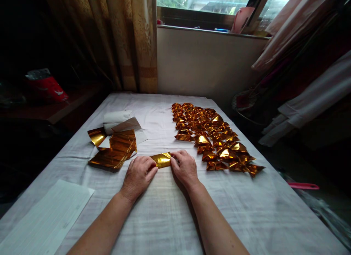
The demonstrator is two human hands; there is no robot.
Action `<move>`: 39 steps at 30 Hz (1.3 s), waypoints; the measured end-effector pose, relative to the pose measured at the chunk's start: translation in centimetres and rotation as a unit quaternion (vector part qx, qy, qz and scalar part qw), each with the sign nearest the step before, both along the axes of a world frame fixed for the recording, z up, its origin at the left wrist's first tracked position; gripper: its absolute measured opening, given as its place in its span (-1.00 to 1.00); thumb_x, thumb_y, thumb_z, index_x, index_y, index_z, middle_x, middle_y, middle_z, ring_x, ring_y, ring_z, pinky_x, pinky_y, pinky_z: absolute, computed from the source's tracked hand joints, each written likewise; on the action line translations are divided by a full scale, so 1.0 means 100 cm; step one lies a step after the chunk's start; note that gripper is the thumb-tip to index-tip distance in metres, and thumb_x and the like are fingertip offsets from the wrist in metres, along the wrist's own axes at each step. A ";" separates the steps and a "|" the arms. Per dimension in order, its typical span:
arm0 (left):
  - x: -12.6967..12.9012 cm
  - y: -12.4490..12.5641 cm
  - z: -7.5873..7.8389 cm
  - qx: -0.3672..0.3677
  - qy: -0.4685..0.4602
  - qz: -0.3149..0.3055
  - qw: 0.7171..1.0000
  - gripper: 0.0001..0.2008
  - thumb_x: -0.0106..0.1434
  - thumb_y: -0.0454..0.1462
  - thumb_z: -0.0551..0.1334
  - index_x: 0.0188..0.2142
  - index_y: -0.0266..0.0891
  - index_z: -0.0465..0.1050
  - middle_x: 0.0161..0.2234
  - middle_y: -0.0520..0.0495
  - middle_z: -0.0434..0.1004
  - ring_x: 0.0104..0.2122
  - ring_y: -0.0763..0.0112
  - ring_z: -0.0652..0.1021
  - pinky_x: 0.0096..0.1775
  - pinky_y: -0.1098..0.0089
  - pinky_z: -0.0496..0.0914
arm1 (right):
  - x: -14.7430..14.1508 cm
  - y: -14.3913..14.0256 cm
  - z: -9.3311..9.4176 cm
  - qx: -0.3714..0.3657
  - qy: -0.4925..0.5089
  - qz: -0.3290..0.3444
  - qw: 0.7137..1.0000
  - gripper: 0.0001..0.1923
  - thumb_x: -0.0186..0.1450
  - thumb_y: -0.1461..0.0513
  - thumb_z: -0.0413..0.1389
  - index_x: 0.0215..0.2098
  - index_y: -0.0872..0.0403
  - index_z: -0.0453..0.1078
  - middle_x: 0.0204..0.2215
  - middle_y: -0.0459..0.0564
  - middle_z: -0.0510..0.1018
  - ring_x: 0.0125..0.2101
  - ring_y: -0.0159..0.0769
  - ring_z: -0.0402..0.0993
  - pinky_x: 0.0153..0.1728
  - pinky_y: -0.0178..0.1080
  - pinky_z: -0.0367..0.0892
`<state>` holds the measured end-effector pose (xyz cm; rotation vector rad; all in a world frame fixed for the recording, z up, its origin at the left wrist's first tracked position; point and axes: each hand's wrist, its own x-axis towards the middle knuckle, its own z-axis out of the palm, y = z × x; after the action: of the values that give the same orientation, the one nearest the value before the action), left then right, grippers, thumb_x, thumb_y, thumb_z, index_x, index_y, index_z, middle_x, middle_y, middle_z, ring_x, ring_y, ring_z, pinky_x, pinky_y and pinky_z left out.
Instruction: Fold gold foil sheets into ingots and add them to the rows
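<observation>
A person's two bare hands press a small folded piece of gold foil paper flat against a white cloth-covered table, seen from above and behind the forearms. The left hand lies palm down with its fingers curled loosely, fingertips bearing on the foil's left end; the right hand mirrors it, fingers bent and pinning the right end. Neither hand lifts the piece — both hold it down from either side, a grip that appears suited to keeping a crease sharp and the slippery foil from sliding on the cloth.

The piece sits at the centre of the table, directly between the hands and close to the person's body, where both arms reach it evenly.

To the left, just beside the left hand, a loose stack of unfolded gold sheets lies partly curled, with a white paper wrapper behind it — stock seemingly kept within easy reach. To the right, finished folded gold shapes are laid out in close rows running away toward the window, near the right hand but not touching it. A white printed sheet rests at the table's near left corner, and a curtain hangs beyond.
</observation>
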<state>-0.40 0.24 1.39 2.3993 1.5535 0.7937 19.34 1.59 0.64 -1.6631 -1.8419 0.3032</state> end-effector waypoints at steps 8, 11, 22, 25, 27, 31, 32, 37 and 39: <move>0.000 0.001 0.000 0.009 -0.004 -0.003 1.000 -0.95 0.27 -0.26 0.25 -0.34 -0.17 0.45 -0.28 -0.02 0.53 -0.19 0.25 0.46 -0.07 0.23 0.31 | 0.004 0.003 -0.004 0.015 0.078 0.003 0.997 -0.84 0.28 0.26 0.09 -0.28 -0.03 0.52 -0.30 -0.08 0.59 -0.25 -0.27 0.48 -0.19 -0.25 0.29; 0.000 0.001 -0.001 0.006 -0.005 -0.002 1.000 -0.95 0.27 -0.26 0.26 -0.34 -0.17 0.45 -0.27 -0.02 0.53 -0.19 0.24 0.46 -0.07 0.23 0.30 | 0.005 0.004 -0.005 0.006 0.094 0.005 0.996 -0.84 0.27 0.26 0.08 -0.30 -0.03 0.52 -0.32 -0.09 0.61 -0.29 -0.27 0.48 -0.22 -0.24 0.30; -0.001 0.001 -0.001 0.007 -0.008 -0.009 1.000 -0.95 0.28 -0.27 0.24 -0.34 -0.17 0.45 -0.28 -0.02 0.52 -0.19 0.25 0.46 -0.07 0.22 0.32 | 0.017 0.006 -0.001 -0.066 0.175 0.098 0.978 -0.68 0.19 0.23 0.13 -0.08 -0.02 0.49 -0.37 -0.12 0.61 -0.40 -0.33 0.47 -0.30 -0.29 0.36; -0.001 0.001 -0.002 0.026 -0.002 -0.010 1.000 -0.97 0.27 -0.28 0.25 -0.32 -0.17 0.46 -0.28 -0.03 0.53 -0.19 0.24 0.46 -0.08 0.22 0.33 | 0.021 0.005 0.001 -0.073 0.168 0.116 0.976 -0.62 0.14 0.27 0.15 -0.06 -0.02 0.50 -0.40 -0.14 0.59 -0.41 -0.35 0.46 -0.32 -0.31 0.35; 0.000 0.000 0.000 0.064 0.006 -0.002 0.998 -0.96 0.28 -0.28 0.25 -0.27 -0.18 0.48 -0.25 -0.05 0.53 -0.19 0.22 0.47 -0.09 0.21 0.34 | 0.019 0.006 0.000 -0.062 0.176 0.110 0.976 -0.63 0.13 0.27 0.14 -0.09 -0.01 0.51 -0.43 -0.14 0.58 -0.43 -0.37 0.44 -0.34 -0.32 0.33; 0.005 -0.005 0.006 0.175 0.020 -0.002 0.984 -0.89 0.35 -0.27 0.18 -0.22 -0.18 0.49 -0.30 -0.07 0.53 -0.24 0.23 0.47 -0.16 0.23 0.36 | 0.010 0.008 -0.005 -0.005 0.264 0.045 0.963 -0.70 0.17 0.21 0.10 -0.14 0.04 0.51 -0.46 -0.13 0.54 -0.51 -0.39 0.37 -0.43 -0.33 0.31; 0.007 -0.007 0.007 0.189 0.020 -0.014 0.982 -0.87 0.37 -0.27 0.15 -0.22 -0.18 0.49 -0.32 -0.06 0.53 -0.27 0.25 0.48 -0.18 0.25 0.37 | 0.008 0.009 -0.006 0.020 0.281 0.021 0.959 -0.72 0.18 0.19 0.10 -0.16 0.05 0.51 -0.44 -0.12 0.55 -0.49 -0.38 0.38 -0.41 -0.32 0.33; 0.014 -0.012 0.003 0.170 -0.010 -0.048 0.984 -0.74 0.41 -0.23 0.11 0.03 -0.19 0.43 -0.14 -0.12 0.59 -0.15 0.23 0.53 -0.11 0.22 0.42 | -0.005 0.005 0.000 0.115 0.288 -0.045 0.950 -0.82 0.22 0.17 0.11 -0.26 0.04 0.50 -0.38 -0.05 0.58 -0.40 -0.31 0.44 -0.28 -0.24 0.39; 0.015 -0.012 -0.001 0.147 -0.027 -0.044 0.988 -0.65 0.40 -0.20 0.12 0.14 -0.20 0.36 -0.02 -0.17 0.56 -0.03 0.18 0.52 -0.03 0.16 0.42 | -0.010 0.001 0.006 0.140 0.270 -0.031 0.952 -0.86 0.24 0.20 0.11 -0.28 0.03 0.49 -0.38 -0.04 0.58 -0.36 -0.28 0.47 -0.24 -0.21 0.40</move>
<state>1.11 -0.93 1.24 2.6012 1.3839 1.1289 18.33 1.67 1.24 -1.2789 -1.3480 0.4030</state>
